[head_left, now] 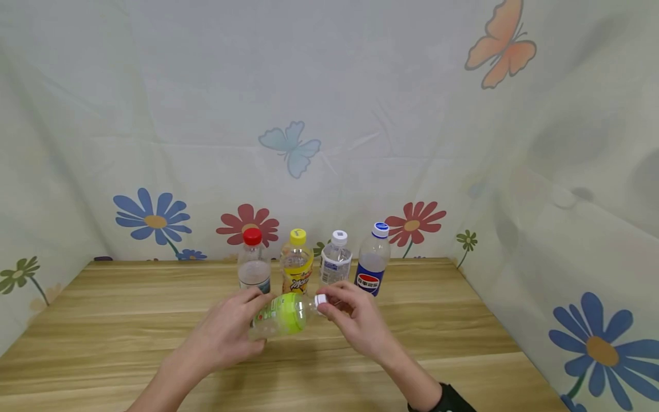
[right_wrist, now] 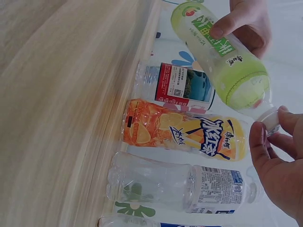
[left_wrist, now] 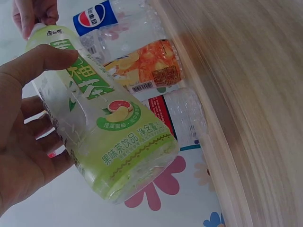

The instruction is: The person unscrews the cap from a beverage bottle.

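Note:
A clear plastic bottle point(left_wrist: 109, 118) with a green fruit-tea label is held above the table, tilted onto its side with its neck toward the right. My left hand point(head_left: 231, 323) grips its body, thumb across the label and fingers round the far side. At the neck, my right hand point(head_left: 357, 317) pinches the white cap point(head_left: 320, 300) between thumb and fingers. The cap sits at the bottle's mouth; whether it is loose I cannot tell. In the right wrist view the left hand point(right_wrist: 246, 26) shows behind the bottle.
Behind the hands stand a red-capped bottle point(head_left: 254, 269), a yellow-capped iced tea bottle point(head_left: 297, 264), a white-capped bottle point(head_left: 336, 263) and a blue-capped Pepsi bottle point(head_left: 373, 260), in a row on the wooden table point(head_left: 128, 320). A flowered cloth point(head_left: 206, 114) hangs beyond.

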The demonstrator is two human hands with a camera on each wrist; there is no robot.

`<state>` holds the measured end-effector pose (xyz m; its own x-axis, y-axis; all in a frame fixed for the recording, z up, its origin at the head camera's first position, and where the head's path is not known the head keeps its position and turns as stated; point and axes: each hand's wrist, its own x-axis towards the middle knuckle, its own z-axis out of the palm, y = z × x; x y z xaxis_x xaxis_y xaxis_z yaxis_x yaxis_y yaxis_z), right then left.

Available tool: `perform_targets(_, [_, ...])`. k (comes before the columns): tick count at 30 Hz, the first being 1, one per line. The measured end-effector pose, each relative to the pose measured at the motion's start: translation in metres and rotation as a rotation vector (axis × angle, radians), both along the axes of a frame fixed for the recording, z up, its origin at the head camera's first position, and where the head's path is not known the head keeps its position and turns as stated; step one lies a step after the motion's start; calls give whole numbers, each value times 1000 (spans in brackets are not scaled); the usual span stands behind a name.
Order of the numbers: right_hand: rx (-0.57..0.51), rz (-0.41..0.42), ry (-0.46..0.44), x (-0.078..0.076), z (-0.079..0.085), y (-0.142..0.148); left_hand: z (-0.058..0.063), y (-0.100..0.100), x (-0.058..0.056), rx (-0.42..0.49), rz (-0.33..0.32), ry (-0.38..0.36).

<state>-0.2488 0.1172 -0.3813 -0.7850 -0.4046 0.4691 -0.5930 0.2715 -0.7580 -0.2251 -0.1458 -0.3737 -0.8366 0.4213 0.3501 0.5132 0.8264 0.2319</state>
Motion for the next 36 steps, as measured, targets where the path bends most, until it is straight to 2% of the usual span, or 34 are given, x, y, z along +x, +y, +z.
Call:
perform_targets(5, [3, 7, 51, 7, 8, -4, 0, -1, 0, -3, -8, -14])
perform_targets(9, [8, 34, 115, 19, 23, -6, 1, -2, 0, -20, -32, -17])
perform_targets(13, [21, 69, 184, 22, 29, -4, 3, -2, 0, -39, -48, -38])
perform_targets(17, [30, 103, 240, 16, 23, -2, 3, -2, 1, -37, -49, -78])
perform_targets(24, [55, 136, 334, -4, -1, 4, 4, -4, 1, -26, -53, -105])
perform_targets(30, [92, 180, 448, -6, -1, 6, 4, -7, 1, -7, -60, -141])
perform_targets(36, [102, 210, 521, -9, -3, 7, 2, -9, 0, 5, -106, -106])
